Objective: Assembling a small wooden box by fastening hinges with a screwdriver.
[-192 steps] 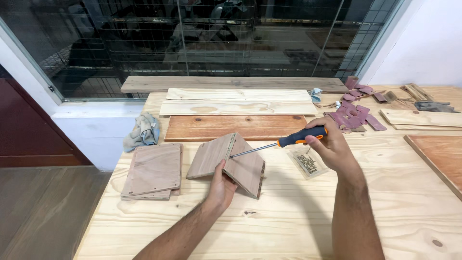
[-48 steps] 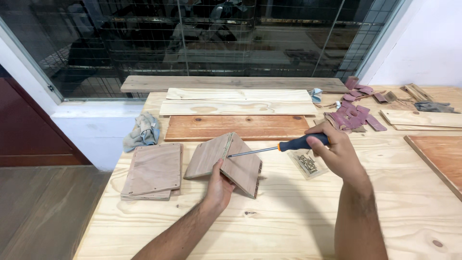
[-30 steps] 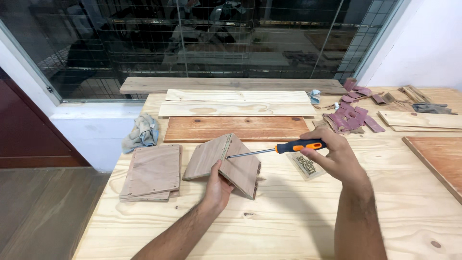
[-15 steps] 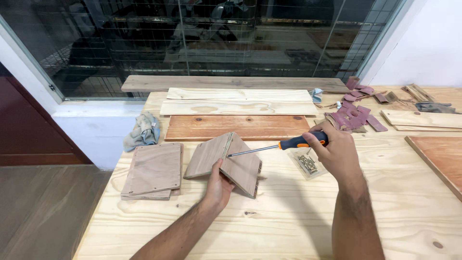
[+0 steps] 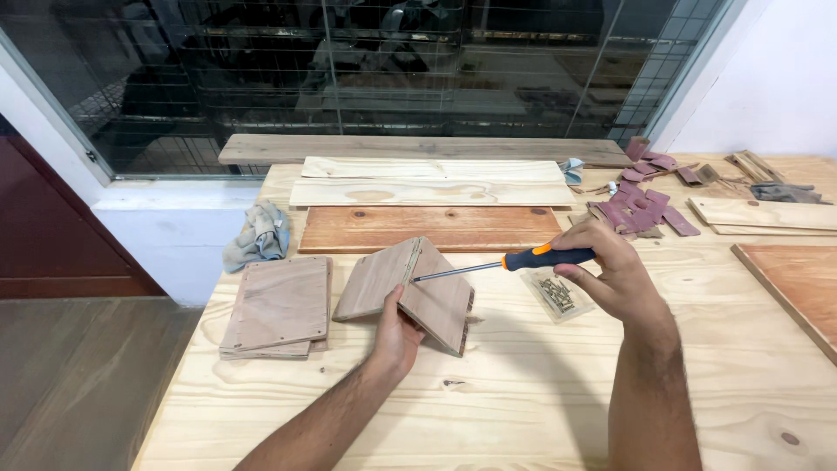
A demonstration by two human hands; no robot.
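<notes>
So the left hand is propping up a pair of small brown plywood panels joined along one edge like a little tent — thumb on the near face, fingers tucked underneath, so it's grasping the joined piece and holding it steady near the middle of the pine table. The right hand is clenched around the black-and-orange handle of a screwdriver, which lies almost level, its shaft pointing toward 9 o'clock with the tip right at the ridge where the two panels meet.

Just under the right hand, toward 6 o'clock from the handle, there's a small clear bag of screws lying flat on the table. Off at 9 o'clock from the panels sits a stack of similar plywood squares, close by but not touching. Past that stack, at about 11 o'clock, a crumpled grey rag hangs near the table's edge.

At 12 o'clock from the panels is a reddish-brown board, then two pale pine boards behind it, then a longer grey plank along the window. Over at 2 o'clock there's a heap of small reddish scraps — can't tell what they're made of. Another reddish board runs off the frame at 3 o'clock, with pale offcuts just behind it.
</notes>
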